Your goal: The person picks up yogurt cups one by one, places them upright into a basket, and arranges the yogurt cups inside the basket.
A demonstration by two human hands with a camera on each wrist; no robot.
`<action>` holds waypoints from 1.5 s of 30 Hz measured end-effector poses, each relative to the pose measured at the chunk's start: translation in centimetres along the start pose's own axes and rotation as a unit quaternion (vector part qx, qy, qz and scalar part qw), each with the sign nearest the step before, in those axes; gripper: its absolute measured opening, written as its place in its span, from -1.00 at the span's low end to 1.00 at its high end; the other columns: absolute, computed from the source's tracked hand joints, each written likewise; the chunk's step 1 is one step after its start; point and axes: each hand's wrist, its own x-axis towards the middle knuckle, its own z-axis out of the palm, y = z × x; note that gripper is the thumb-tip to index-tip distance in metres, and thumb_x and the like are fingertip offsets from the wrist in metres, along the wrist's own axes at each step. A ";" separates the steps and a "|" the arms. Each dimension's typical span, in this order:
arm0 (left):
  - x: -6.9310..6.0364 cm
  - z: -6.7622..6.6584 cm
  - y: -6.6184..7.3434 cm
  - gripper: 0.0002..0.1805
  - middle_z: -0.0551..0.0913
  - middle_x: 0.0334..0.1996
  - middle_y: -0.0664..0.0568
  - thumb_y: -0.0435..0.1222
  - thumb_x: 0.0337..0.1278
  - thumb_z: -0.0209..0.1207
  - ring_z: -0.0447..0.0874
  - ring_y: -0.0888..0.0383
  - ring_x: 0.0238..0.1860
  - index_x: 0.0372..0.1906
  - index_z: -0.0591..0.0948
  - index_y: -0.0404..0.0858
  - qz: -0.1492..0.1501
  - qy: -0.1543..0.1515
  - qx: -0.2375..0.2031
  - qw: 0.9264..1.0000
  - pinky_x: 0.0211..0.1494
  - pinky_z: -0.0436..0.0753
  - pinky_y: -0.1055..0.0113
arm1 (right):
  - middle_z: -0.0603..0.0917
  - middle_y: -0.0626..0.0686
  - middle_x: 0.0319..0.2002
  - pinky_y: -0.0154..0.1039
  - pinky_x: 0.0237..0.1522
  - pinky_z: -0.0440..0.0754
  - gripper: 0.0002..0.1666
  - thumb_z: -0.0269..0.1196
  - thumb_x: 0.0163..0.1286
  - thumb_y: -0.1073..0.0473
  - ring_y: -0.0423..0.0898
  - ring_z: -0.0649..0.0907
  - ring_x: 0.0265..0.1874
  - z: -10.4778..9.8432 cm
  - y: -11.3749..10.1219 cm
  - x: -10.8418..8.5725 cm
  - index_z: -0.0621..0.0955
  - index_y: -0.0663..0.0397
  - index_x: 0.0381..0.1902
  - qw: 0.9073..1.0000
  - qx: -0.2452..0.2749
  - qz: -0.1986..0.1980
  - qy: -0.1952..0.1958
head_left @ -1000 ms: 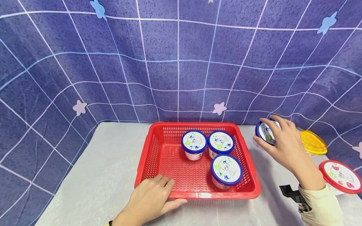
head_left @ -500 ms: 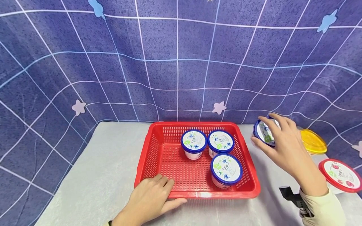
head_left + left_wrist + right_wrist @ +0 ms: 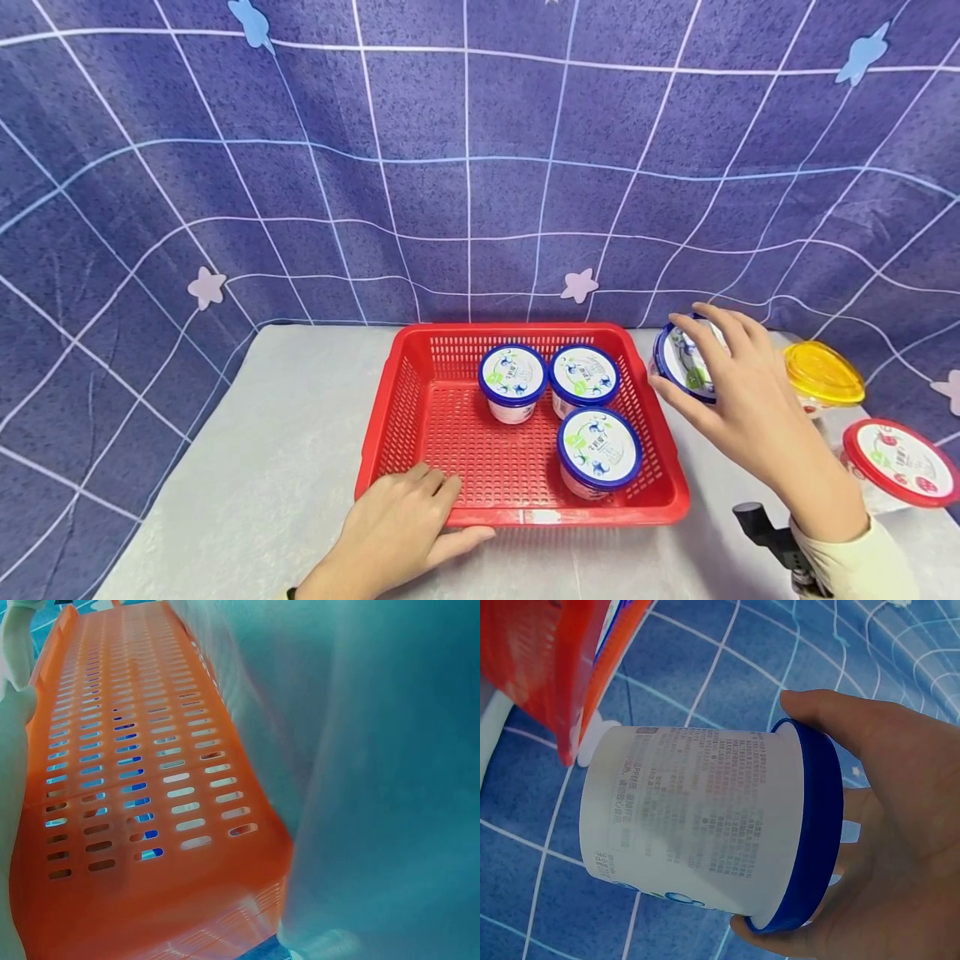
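My right hand [image 3: 738, 387] grips a blue-lidded yogurt cup [image 3: 682, 810] by its lid rim, thumb on one side and fingertips on the other. In the head view that cup is tilted and partly hidden by the fingers, just right of a red plastic basket [image 3: 525, 517]. My left hand [image 3: 401, 525] holds the basket's front rim near its left corner, fingers over the edge and thumb along the outside. Inside the basket stand three cups with blue lids: a back-left cup [image 3: 513, 379], a back-right cup [image 3: 585, 379] and a front-right cup [image 3: 599, 454].
Right of the basket, near my right forearm, stand a yellow-lidded cup [image 3: 823, 375] and a red-lidded cup [image 3: 900, 462]. The grey tabletop [image 3: 247, 450] ends at a blue gridded curtain [image 3: 465, 200] behind. The left wrist view shows the basket's slotted wall [image 3: 150, 772].
My right hand has raised the held cup slightly and moved it left toward the basket. More of the yellow-lidded cup shows. The left hand and the basket stay put.
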 end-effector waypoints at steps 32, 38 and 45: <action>0.0 -0.1 0.0 -0.21 0.61 -0.56 0.09 0.45 0.22 -0.16 0.51 0.19 -0.57 -0.33 0.69 -0.14 0.005 0.001 0.003 1.000 -0.56 0.41 0.35 | 0.41 0.18 0.37 0.37 0.24 0.21 -0.11 0.09 0.33 -0.49 0.24 0.30 0.36 0.7 -3.8 -0.4 0.48 -0.01 0.36 0.996 0.040 -0.079 -0.014; 0.0 -0.1 0.1 -0.24 0.60 -0.56 0.10 0.43 0.24 -0.15 0.54 0.17 -0.55 -0.34 0.67 -0.14 0.014 0.007 -0.002 1.000 -0.55 0.45 0.33 | 0.41 0.16 0.37 0.27 0.30 0.18 -0.13 0.08 0.35 -0.48 0.22 0.31 0.36 1.2 -4.6 -0.5 0.50 0.01 0.33 0.993 0.058 -0.104 -0.015; -0.2 -0.2 0.0 -0.26 0.56 -0.60 0.11 0.43 0.25 -0.17 0.51 0.17 -0.57 -0.37 0.64 -0.13 0.015 0.009 0.004 1.000 -0.56 0.40 0.36 | 0.41 0.17 0.37 0.27 0.29 0.19 -0.18 0.07 0.38 -0.44 0.23 0.32 0.35 2.1 -5.5 0.1 0.50 0.03 0.32 0.988 0.067 -0.133 -0.026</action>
